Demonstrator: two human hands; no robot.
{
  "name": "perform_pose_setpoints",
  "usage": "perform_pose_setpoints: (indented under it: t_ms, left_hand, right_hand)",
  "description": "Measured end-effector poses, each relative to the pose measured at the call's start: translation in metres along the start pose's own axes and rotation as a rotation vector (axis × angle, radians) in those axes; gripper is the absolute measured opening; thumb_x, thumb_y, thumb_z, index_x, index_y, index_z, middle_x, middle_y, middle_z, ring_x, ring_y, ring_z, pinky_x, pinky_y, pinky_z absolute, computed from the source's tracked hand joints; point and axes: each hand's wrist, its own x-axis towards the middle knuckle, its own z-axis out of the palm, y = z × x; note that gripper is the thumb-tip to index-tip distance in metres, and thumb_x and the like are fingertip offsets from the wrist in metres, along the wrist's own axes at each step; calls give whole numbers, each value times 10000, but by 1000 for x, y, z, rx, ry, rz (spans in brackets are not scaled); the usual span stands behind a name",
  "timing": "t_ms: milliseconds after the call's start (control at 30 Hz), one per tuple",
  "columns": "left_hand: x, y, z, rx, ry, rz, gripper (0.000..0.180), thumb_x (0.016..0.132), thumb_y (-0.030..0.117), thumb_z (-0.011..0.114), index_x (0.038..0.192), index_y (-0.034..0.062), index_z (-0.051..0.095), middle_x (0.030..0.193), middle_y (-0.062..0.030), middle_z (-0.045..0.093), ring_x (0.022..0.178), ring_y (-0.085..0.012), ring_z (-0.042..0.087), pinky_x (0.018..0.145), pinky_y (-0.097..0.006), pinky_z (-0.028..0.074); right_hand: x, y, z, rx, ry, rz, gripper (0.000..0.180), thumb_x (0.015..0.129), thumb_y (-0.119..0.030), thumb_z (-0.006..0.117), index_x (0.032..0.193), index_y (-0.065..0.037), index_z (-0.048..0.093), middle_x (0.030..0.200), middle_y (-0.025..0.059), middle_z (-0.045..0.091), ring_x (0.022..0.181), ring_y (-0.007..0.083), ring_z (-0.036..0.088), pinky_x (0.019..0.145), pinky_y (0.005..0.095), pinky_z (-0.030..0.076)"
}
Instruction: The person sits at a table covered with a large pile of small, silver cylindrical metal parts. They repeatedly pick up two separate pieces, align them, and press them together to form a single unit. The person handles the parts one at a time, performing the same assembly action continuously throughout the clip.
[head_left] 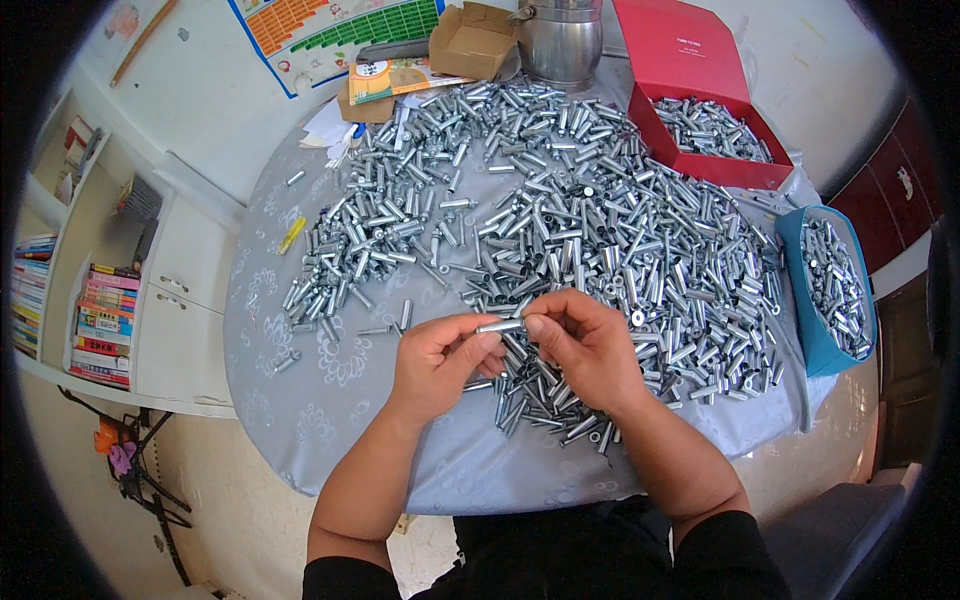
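In front of my body, over the near part of the table, a shiny metal sleeve anchor (502, 326) lies level between my two hands. My left hand (432, 365) pinches its left end between thumb and fingers. The fingertips of my right hand (588, 345) are closed round its right end, hiding that tip. Under and beyond my hands spreads a big heap of silver metal sleeves and bolts (690, 290). Another heap, of bolts with sleeves on them (375, 230), lies to the left. A few loose pieces, among them a bolt (287, 361), rest apart on the cloth.
A grey patterned cloth (290, 425) covers the round table. Full of metal parts are a red box (735, 178) at the back right and a teal bin (812, 315) at the right edge. A metal pot (562, 45), a cardboard box (470, 42) and a yellow object (292, 235) also lie there.
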Motion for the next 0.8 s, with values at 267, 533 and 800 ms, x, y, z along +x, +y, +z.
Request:
perform_pose_setpoints:
  t_ms: [267, 533, 800]
  left_hand:
    - [-2, 2, 4, 94, 1, 81, 218, 940, 75, 609, 1107, -59, 644, 830, -117, 695, 684, -153, 674, 618, -267, 565]
    - [-3, 5, 2, -34, 9, -55, 219, 971, 166, 589, 953, -43, 654, 734, -80, 670, 618, -120, 648, 566, -242, 544]
    - [-1, 0, -2, 21, 6, -46, 297, 996, 238, 555, 876, -19, 644, 679, -54, 642, 558, -97, 599, 508, -229, 497]
  right_hand:
    - [0, 4, -1, -202, -10, 40, 159, 938, -138, 648, 996, 9, 635, 759, 1, 626, 641, 47, 529, 570, 208, 435]
    - [-1, 1, 3, -47, 1, -38, 138, 922, -116, 661, 1013, -12, 658, 728, 4, 607, 636, 67, 522, 580, 227, 447]
    - [0, 10, -3, -163, -70, 32, 204, 869, -61, 705, 1065, -21, 669, 916, 48, 622, 672, 70, 535, 596, 232, 457]
